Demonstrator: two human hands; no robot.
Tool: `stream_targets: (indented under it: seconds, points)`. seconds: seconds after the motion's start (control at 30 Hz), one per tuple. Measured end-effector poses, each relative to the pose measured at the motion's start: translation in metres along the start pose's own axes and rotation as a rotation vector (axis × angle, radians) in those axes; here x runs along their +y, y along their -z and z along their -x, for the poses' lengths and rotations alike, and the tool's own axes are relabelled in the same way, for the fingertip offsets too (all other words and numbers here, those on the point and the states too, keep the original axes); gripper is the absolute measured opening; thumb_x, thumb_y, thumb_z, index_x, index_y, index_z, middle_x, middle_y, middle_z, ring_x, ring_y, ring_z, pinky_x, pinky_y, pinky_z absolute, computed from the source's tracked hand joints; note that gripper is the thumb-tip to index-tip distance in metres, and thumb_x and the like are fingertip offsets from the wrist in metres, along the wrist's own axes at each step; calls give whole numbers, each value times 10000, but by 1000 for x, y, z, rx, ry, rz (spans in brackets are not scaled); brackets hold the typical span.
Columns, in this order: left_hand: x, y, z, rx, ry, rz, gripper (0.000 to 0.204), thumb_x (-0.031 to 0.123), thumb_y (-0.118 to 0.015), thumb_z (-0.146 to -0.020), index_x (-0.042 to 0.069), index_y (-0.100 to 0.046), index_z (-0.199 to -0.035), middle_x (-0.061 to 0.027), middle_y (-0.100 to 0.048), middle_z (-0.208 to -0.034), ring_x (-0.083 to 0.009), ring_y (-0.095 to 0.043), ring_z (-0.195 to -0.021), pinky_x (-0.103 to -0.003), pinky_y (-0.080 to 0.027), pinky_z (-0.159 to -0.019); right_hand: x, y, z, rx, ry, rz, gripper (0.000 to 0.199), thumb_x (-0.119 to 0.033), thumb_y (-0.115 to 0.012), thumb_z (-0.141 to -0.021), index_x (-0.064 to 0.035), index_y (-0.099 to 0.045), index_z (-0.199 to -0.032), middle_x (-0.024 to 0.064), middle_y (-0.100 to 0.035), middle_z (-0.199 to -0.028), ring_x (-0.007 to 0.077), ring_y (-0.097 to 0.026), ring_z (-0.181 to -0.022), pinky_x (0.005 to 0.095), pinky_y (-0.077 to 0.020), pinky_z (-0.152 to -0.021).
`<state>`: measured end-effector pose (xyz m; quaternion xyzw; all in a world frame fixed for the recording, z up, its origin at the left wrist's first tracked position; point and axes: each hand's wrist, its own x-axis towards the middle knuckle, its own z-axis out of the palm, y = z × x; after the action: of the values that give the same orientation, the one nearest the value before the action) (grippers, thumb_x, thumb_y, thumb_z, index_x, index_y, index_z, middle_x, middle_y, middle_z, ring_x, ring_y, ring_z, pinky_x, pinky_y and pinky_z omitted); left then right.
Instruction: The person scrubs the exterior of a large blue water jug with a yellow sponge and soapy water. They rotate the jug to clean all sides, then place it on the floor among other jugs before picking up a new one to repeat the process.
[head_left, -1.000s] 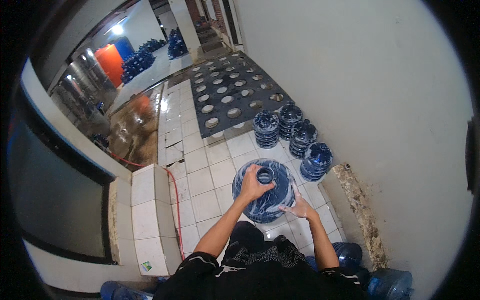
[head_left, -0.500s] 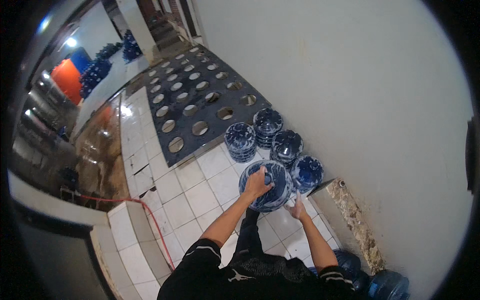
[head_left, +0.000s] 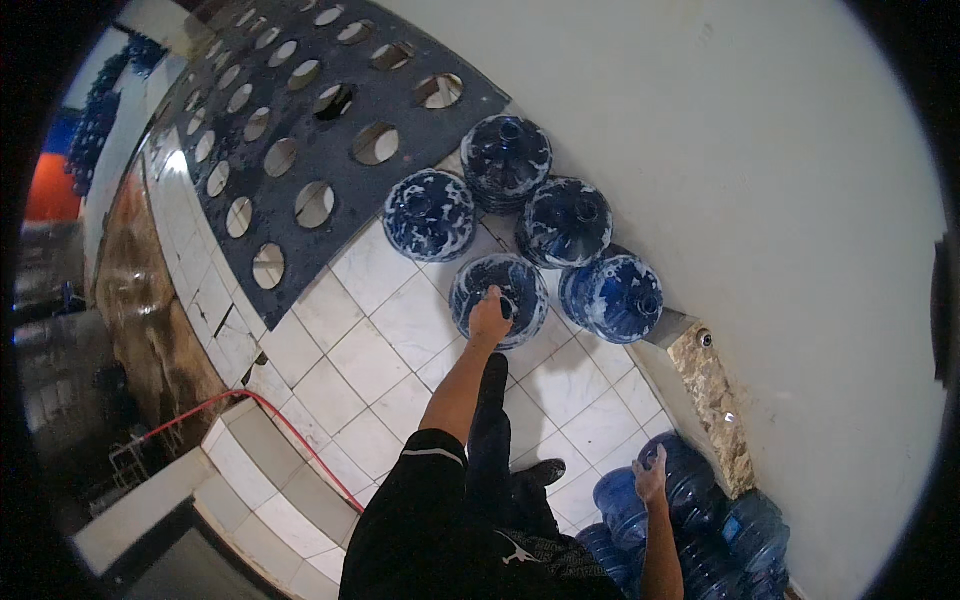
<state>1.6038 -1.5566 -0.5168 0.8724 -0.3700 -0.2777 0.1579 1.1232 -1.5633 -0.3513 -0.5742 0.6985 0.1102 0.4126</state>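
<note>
A blue water jug stands upright on the white tile floor, last in a cluster with several other blue jugs against the wall. My left hand reaches forward and is closed over this jug's neck. My right hand hangs low at my side with fingers spread, just above another blue jug in a second group at the lower right. I cannot tell whether it touches that jug.
A dark metal rack with round holes lies on the floor to the upper left. A pale wall runs along the right, with a rough stone kerb at its foot. A red hose crosses the tiled step at left.
The jug I carried with both hands now stands on the floor beside the cluster. My right hand has left it and dropped to my side; my left stays on its neck.
</note>
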Motion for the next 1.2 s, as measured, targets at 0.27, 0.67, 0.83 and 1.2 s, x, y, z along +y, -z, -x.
stream_targets:
  seconds: [0.27, 0.67, 0.83, 1.2]
  points:
    - [1, -4, -50, 63, 82, 87, 649, 203, -809, -650, 33, -447, -1160, -233, -659, -954, -393, -653, -892, -442, -530, -788, 43, -3, 36, -47, -113, 96, 799, -130, -681, -817, 22, -205, -1440, 278, -386, -1374, 413, -453, -1236, 443, -411, -1014]
    - [10, -7, -34, 96, 105, 235, 990, 129, -764, -640, -45, -189, -1428, -321, -286, -1440, -450, -412, -1263, -444, -367, -1060, 36, -13, 73, 93, -171, -26, 673, -202, -698, -824, -12, -365, -1377, 279, -460, -1308, 395, -474, -1225, 431, -442, -973]
    - [64, -12, 46, -59, 123, 169, 1001, 337, -739, -729, -114, -168, -1416, -355, -222, -1448, -481, -331, -1298, -484, -336, -1079, 95, -34, 130, 208, -245, -302, 655, -280, -689, -825, -40, -401, -1363, 300, -510, -1250, 404, -512, -1176, 432, -453, -966]
    - [251, -44, 235, -309, -700, -117, 767, 223, -723, -747, -125, -343, -1315, -312, -476, -1244, -426, -446, -1199, -441, -372, -1037, 235, -74, 272, 625, -560, -806, 612, -405, -624, -850, -55, -471, -1328, 243, -584, -1211, 370, -559, -1137, 419, -431, -995]
